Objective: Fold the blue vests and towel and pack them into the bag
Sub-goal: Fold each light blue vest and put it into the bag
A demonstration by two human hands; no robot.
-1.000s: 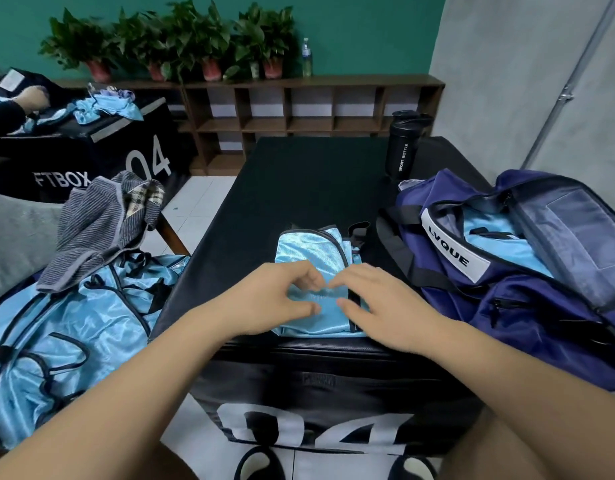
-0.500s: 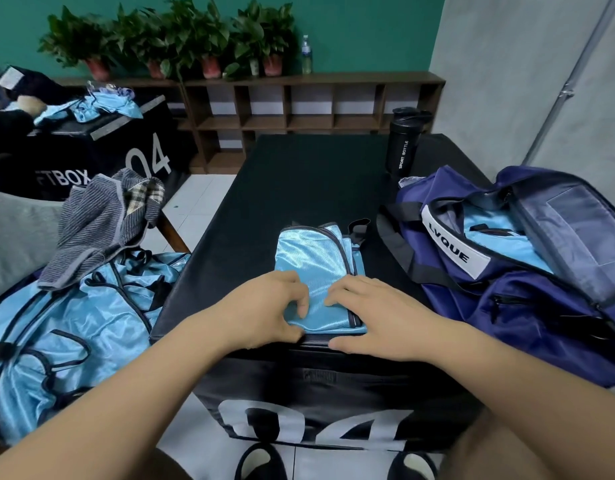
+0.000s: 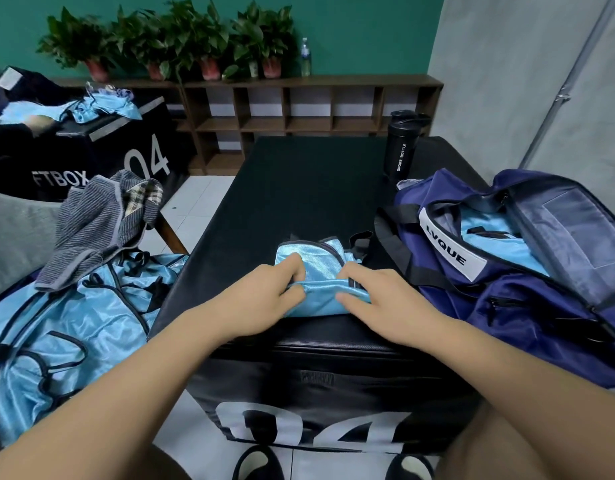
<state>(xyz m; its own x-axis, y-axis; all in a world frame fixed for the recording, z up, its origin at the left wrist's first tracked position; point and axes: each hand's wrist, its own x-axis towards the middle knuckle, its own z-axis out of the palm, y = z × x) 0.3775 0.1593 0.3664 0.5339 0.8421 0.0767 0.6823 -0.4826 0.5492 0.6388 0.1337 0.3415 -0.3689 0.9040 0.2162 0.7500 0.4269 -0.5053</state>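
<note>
As the left hand (image 3: 271, 296) and right hand (image 3: 385, 299) each pinch the near fold of the blue vest (image 3: 316, 268) on the black box (image 3: 299, 188), folding is the step in hand (the bundle looks nearly compact); next, I judge, comes a firm lift into the open bag (image 3: 507, 306) alongside.

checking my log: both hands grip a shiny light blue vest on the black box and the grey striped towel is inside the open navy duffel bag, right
No: the head view shows the grey striped towel outside the open navy duffel bag, resting on the heap of light blue vests at the left. The left hand and right hand do grip the shiny light blue vest.
</note>
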